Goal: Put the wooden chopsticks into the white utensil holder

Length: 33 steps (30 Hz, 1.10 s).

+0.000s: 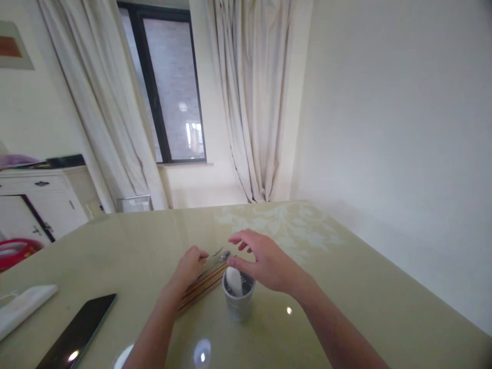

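A grey perforated utensil holder (239,303) stands on the glossy beige table (346,287) with a white spoon (233,281) upright in it. My right hand (265,261) hovers just over the holder's rim, fingers spread and holding nothing. My left hand (189,267) rests to the holder's left with its fingers curled on cutlery lying flat there: a metal fork (216,252), a metal spoon (224,255) and several wooden chopsticks (202,288). Whether the left hand grips a piece or only touches the pile is unclear.
A black phone (77,335) lies at the near left beside a folded white cloth (23,306). A white wall runs along the table's right edge. Curtains and a window stand behind, with a white cabinet (42,205) at the far left.
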Each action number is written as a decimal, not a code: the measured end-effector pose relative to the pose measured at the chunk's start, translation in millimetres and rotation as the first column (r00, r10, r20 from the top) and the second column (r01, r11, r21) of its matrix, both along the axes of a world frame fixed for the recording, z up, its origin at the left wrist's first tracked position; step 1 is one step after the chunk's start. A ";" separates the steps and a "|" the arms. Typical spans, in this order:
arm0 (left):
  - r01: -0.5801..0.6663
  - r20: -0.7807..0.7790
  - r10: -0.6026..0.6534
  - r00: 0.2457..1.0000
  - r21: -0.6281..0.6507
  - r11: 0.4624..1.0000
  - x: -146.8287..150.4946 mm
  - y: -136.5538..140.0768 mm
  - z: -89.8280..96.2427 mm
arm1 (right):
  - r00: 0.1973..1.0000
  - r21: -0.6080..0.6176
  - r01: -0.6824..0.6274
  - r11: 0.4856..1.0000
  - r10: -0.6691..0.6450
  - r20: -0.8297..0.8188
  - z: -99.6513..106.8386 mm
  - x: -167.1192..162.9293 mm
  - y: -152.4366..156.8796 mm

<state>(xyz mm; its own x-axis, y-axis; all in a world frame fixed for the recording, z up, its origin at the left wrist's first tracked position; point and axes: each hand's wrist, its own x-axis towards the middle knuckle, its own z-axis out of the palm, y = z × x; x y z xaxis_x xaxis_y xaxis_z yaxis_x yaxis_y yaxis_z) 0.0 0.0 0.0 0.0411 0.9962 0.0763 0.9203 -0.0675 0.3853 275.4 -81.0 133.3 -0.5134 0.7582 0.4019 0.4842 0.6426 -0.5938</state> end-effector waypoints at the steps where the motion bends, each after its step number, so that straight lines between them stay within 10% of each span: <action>1: -0.001 -0.011 0.001 1.000 -0.003 1.000 -1.9 -0.3 -0.1 | 0.998 0.001 -0.019 1.000 0.019 0.064 -1.9 -0.7 -0.8; 8: -0.011 -0.046 0.009 0.999 -0.038 0.999 -5.9 -3.6 0.6 | 0.944 0.039 -0.034 0.999 0.019 0.330 -18.3 -7.9 0.5; 33: 0.066 0.018 -0.065 0.998 -0.082 0.994 -2.0 -3.1 -0.8 | 0.871 0.112 -0.050 0.992 -0.011 0.491 -24.5 -12.1 9.2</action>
<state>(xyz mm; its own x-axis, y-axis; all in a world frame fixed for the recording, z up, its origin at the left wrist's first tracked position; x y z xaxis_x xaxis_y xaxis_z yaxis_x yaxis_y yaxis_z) -2.0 -3.1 -0.8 0.1058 0.9944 -0.0046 0.9091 -0.0949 0.4056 263.2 -71.9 108.8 -0.6818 0.7091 0.1798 0.6795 0.7049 -0.2034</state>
